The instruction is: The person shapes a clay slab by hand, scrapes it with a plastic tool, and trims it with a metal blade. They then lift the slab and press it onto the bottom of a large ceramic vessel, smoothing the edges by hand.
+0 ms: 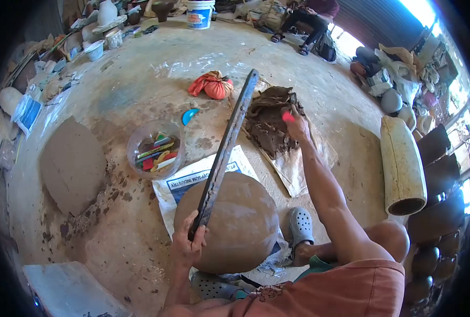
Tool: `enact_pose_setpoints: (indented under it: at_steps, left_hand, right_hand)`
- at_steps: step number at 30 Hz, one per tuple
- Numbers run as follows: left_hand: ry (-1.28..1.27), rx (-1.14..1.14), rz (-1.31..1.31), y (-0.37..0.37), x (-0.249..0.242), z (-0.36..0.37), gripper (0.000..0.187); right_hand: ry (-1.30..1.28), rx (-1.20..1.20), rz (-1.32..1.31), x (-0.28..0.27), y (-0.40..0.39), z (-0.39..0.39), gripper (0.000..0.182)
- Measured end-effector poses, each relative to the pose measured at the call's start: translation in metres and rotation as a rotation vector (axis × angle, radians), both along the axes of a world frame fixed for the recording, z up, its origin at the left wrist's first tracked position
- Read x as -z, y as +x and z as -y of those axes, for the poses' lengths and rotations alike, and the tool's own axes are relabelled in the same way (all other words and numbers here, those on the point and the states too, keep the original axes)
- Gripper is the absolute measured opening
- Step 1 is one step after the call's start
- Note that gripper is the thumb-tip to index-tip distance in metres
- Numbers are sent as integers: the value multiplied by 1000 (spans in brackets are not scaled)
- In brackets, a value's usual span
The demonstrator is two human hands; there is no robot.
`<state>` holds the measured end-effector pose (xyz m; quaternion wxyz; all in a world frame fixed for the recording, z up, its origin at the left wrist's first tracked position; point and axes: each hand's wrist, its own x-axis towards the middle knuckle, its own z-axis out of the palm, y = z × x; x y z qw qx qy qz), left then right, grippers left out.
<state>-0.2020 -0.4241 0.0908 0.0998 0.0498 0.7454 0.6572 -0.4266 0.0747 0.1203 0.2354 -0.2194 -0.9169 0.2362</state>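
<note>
Clay dominates the floor in front of the seated person: a big rounded clay pot (pixel 227 222) sits between the knees on a printed sack (pixel 192 177), which keeps its damp surface off the gritty concrete. The left hand (pixel 188 244) is closed around the lower end of a long dark wooden paddle (pixel 224 153), whose shaft leans up and away across the pot's shoulder, so the tool stays within reach while the other arm works. The right hand (pixel 294 122) stretches forward to a heap of wet brown clay (pixel 269 124) lying on a sheet of sacking (pixel 298 169); the fingers are pressed into the lump, curled, though whether they have pinched a piece loose cannot be told. A small red object shows at the fingertips. Just left of the sack stands a clear plastic tub (pixel 155 149) of coloured shaping tools, close enough to reach. Further left a flattened clay slab (pixel 72 165) rests directly on the floor, well apart. A grey clog (pixel 301 226) covers the foot beside the pot, and a pale cylinder (pixel 403 166) lies to the right
</note>
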Motion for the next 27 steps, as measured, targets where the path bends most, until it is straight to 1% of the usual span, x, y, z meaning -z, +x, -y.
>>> enact_pose_setpoints:
  at_steps: [1,3,4,5,6,7,8,9,10,11,13,15,17,18,19,20,21,22,23,24,25,26,27]
  left_hand:
    - [-2,7,-6,-4,0,-4,45]
    - [185,25,54,-18,0,-19,42]
    - [193,29,53,-23,-1,-25,42]
    - [179,40,101,-27,-4,-30,42]
    - [160,50,150,-31,-7,-33,41]
    - [160,54,155,-36,-11,-36,41]
    - [113,78,197,-41,-15,-37,41]
    - [63,101,241,-45,-18,-37,41]
    - [19,101,261,-49,-20,-38,40]
    - [14,100,277,-54,-18,-36,40]
    - [27,98,328,-61,-17,-32,37]
    - [-107,64,298,-69,-29,-30,34]
    - [-443,21,-162,-77,-2,-16,32]
    - [-460,6,-136,-80,-3,-11,32]
    - [-576,28,-322,-87,-7,-9,32]
    - [-689,57,-513,-89,-9,-7,32]
    - [-699,51,-506,-89,-9,-6,32]
    - [-768,59,-510,-90,-8,-6,31]
    - [-835,68,-514,-91,-7,-7,30]
    - [-840,68,-512,-92,-10,-7,30]
    - [-947,120,-476,-92,-16,-8,27]
    - [-1053,172,-436,-91,-18,-9,24]
    - [-1060,173,-428,-91,-16,-9,24]
  right_hand:
    - [0,100,213,13,5,-8,70]
    - [-59,124,35,19,23,1,85]
    - [-40,118,71,17,33,8,85]
    - [-123,35,35,8,49,23,66]
    - [-97,-45,143,1,59,35,50]
    - [-73,-129,249,-6,66,45,37]
    - [-91,-189,219,-9,73,58,29]
    - [-113,-251,192,-12,79,72,24]
    - [-101,-228,253,-20,84,87,23]
    - [-108,-229,268,-16,84,92,23]
    - [-30,-398,154,-10,84,102,23]
    - [-76,-404,152,-11,91,120,21]
    - [-227,-506,129,-3,91,131,20]
    - [-186,-530,160,-3,92,137,20]
    - [-199,-547,171,-2,92,143,20]
    - [-137,-590,178,-2,94,148,22]
    - [-73,-629,180,-4,96,153,23]
    - [-49,-602,284,-10,99,161,23]
    - [-55,-606,284,-2,100,165,23]
    - [-38,-686,225,2,100,172,22]
    - [-21,-763,166,6,101,178,21]
    - [-39,-776,218,11,106,184,22]
    - [-10,-821,214,16,108,192,25]
